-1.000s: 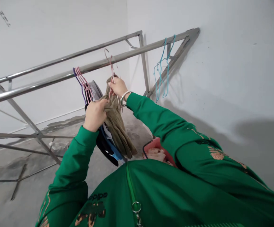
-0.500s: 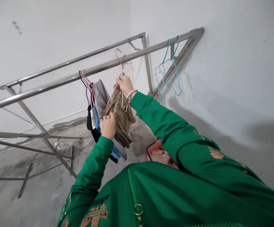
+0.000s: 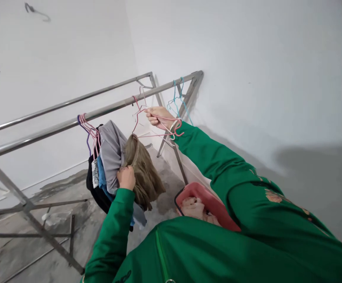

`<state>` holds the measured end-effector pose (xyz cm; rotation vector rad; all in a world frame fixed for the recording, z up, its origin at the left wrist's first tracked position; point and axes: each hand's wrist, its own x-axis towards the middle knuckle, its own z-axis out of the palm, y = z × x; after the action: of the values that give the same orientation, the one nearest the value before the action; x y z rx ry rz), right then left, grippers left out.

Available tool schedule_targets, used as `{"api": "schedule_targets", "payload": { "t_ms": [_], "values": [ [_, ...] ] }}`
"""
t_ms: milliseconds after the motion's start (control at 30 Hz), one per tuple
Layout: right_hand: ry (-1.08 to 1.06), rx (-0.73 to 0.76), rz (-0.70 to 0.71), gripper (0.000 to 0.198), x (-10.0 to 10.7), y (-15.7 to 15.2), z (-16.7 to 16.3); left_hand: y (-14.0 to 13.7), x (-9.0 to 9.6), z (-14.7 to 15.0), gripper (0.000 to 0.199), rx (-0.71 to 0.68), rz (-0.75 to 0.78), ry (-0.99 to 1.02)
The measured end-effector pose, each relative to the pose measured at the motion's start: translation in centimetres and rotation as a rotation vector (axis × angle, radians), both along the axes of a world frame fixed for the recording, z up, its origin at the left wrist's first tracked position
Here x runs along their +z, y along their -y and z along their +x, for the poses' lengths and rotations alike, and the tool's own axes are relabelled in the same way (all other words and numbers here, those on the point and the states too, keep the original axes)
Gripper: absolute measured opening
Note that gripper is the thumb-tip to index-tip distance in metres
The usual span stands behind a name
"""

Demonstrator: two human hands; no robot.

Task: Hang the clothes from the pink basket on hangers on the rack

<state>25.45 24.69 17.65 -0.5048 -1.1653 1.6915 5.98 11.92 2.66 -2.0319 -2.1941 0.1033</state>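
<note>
My right hand point(image 3: 159, 117) is closed on a pink wire hanger point(image 3: 135, 122), whose hook is at the metal rail point(image 3: 114, 107). One end of this hanger sticks out to the right, over my wrist. A paler hanger point(image 3: 142, 94) is beside it, partly hidden. An olive-brown garment point(image 3: 144, 169) hangs at the pink hanger's left end. My left hand point(image 3: 126, 179) is closed on the garment's left edge, its fingertips hidden in the cloth. Just left of it, a grey garment point(image 3: 110, 147) hangs among blue, patterned and black clothes on pink and purple hangers.
Two light-blue hangers point(image 3: 176, 96) hang near the rail's right end, by the wall. Below my right arm stands a red basket point(image 3: 218, 202) with pale cloth point(image 3: 193, 208) in it. The rack's crossed legs point(image 3: 45, 232) stand on the grey floor at left.
The camera view has turned to the right. My right hand has moved away from the garment, and the pink hanger's right end now lies outside the cloth. My left hand still grips the brown garment.
</note>
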Motion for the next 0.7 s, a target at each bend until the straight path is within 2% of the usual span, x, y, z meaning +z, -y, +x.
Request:
{"api": "schedule_targets", "payload": {
  "t_ms": [167,300,467,533,600,700],
  "values": [
    [-0.092,0.024,-0.098,0.018,-0.8,-2.1,2.2,-0.1,-1.9,2.5,0.027,-0.144,-0.13,0.067],
    [-0.034,0.028,-0.058,0.015,-1.3,-3.5,4.1,1.5,-2.9,4.6,0.034,-0.248,-0.172,0.115],
    [0.028,-0.053,-0.008,0.013,-1.6,-5.2,5.8,3.6,-2.8,5.1,0.042,-0.346,-0.173,0.327],
    [0.184,-0.117,0.045,0.015,-2.0,-5.6,6.0,4.2,-2.7,4.9,0.046,-0.387,-0.173,0.39],
    [0.447,-0.224,0.105,0.016,-2.5,-5.6,6.3,4.9,-2.6,4.6,0.049,-0.397,-0.17,0.413],
    [0.94,-0.488,0.342,0.017,-3.3,-5.3,7.3,5.8,-2.4,4.3,0.052,-0.395,-0.151,0.43]
  ]
}}
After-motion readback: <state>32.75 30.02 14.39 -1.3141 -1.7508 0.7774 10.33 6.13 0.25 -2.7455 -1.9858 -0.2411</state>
